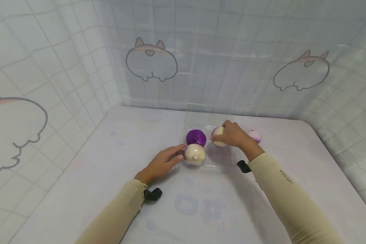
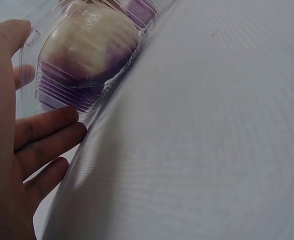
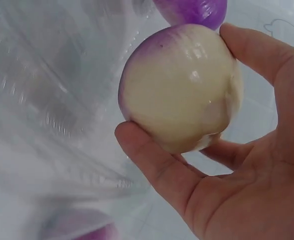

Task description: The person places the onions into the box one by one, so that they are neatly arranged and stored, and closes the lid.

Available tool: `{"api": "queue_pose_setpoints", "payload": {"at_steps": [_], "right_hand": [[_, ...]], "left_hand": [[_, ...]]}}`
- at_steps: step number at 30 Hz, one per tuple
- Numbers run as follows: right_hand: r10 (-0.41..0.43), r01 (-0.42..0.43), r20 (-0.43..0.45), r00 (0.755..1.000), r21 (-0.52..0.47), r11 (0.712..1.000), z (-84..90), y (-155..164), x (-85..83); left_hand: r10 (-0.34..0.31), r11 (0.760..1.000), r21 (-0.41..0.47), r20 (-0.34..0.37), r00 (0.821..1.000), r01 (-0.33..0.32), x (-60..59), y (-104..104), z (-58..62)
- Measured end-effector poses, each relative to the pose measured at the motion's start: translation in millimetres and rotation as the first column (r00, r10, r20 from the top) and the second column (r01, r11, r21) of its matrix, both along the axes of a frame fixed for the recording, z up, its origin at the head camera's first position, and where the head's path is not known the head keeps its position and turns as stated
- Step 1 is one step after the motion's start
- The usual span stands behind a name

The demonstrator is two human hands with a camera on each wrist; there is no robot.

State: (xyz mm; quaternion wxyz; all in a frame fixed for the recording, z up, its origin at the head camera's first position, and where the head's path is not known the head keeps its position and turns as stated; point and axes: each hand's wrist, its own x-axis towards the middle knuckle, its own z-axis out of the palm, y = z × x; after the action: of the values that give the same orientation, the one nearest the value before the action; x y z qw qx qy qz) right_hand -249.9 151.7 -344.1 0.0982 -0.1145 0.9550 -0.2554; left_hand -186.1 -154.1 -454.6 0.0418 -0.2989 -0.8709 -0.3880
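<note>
While the head view looks down on the tabletop (image 1: 109,189), the right hand (image 1: 231,135) has its grip curled around a pale, purple-topped onion (image 1: 217,133), held just over a clear plastic tray (image 1: 210,164). A second onion (image 1: 195,154) sits in the tray right at the left hand's (image 1: 160,164) fingertips, with a solid purple one (image 1: 196,137) just beyond it. Another purple-tinged one (image 1: 256,136) peeks out past the right hand. The left grip is loose, fingers pretty much straight, resting against the tray's near edge.

Left wrist view: the fingers (image 2: 46,130) are relaxed and extended, touching the ribbed plastic tray wall (image 2: 61,95), and the cream onion (image 2: 89,42) sits just on the other side of it. Not pinching anything as far as I can see.

Right wrist view: the grip is clearly wrapped on the onion (image 3: 179,85), thumb (image 3: 259,55) on one side, fingers (image 3: 157,165) on the other, the clear plastic (image 3: 46,100) beside and below it. A purple one (image 3: 194,11) shows just above the held one, another at the bottom edge.
</note>
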Motion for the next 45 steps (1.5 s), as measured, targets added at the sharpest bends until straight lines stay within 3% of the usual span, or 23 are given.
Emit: {"api": "queue_pose_setpoints", "payload": {"at_steps": [11,20,26,37,45], "right_hand": [[0.012,-0.012,0.003,1.000,0.047,0.999,-4.0,-1.9,-3.9],[-0.054,0.053,0.108,0.993,0.007,0.999,-5.0,-3.3,-2.9],[-0.078,0.075,0.146,0.986,0.031,0.997,-1.5,-3.7,-5.0],[-0.117,0.104,0.140,0.983,0.099,0.990,-2.4,-2.0,-7.6],[-0.091,0.077,0.105,0.990,0.136,0.988,-0.1,-2.7,-9.9]], "left_hand": [[0.015,1.000,-0.005,0.006,1.000,-0.014,0.1,1.7,0.3],[0.012,1.000,-0.025,-0.001,1.000,-0.012,1.9,-2.1,1.5],[0.022,1.000,-0.006,-0.001,1.000,-0.022,2.3,-0.6,2.8],[0.012,1.000,-0.017,0.009,1.000,-0.012,0.4,1.9,2.8],[0.001,1.000,-0.011,0.000,1.000,-0.001,-0.9,-1.3,1.1]]}}
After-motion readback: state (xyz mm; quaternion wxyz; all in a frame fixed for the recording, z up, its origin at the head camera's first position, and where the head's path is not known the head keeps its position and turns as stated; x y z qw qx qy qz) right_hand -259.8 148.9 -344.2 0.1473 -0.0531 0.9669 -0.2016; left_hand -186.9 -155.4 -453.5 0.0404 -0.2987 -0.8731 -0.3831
